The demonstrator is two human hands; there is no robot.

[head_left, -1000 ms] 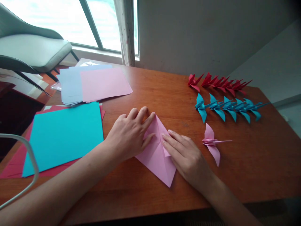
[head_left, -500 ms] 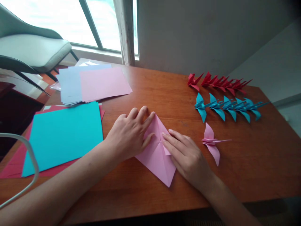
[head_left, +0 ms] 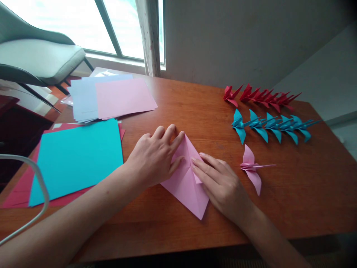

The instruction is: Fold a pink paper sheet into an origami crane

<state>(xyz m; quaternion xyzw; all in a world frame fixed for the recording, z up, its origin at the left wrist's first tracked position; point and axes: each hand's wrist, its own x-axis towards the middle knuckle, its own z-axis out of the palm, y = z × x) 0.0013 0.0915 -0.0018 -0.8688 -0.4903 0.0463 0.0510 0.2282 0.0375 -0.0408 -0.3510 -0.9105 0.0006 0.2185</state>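
Note:
A partly folded sheet of pink origami paper (head_left: pixel 185 190) lies on the table, creases running through its middle. My left hand (head_left: pixel 153 158) rests on its upper left part with fingers spread, the index fingertip at the top corner and the thumb on the paper. On the right edge, my right hand (head_left: pixel 219 180) lies with its fingers stretched out, pressing a small folded flap. Its thumb is hidden. To the right of that hand lies a finished pink paper crane (head_left: pixel 251 166) with its wings spread.
Beyond it stand a row of blue paper cranes (head_left: pixel 238 126) and a row of red paper cranes (head_left: pixel 231 96). Blue sheets (head_left: pixel 80 160) over red ones lie at left; pink sheets (head_left: pixel 124 96) over pale ones lie behind. A white cable (head_left: pixel 41 182) loops at the left edge.
The view has shifted very slightly. Both hands keep the same place on the pink paper, and no fold has visibly changed.

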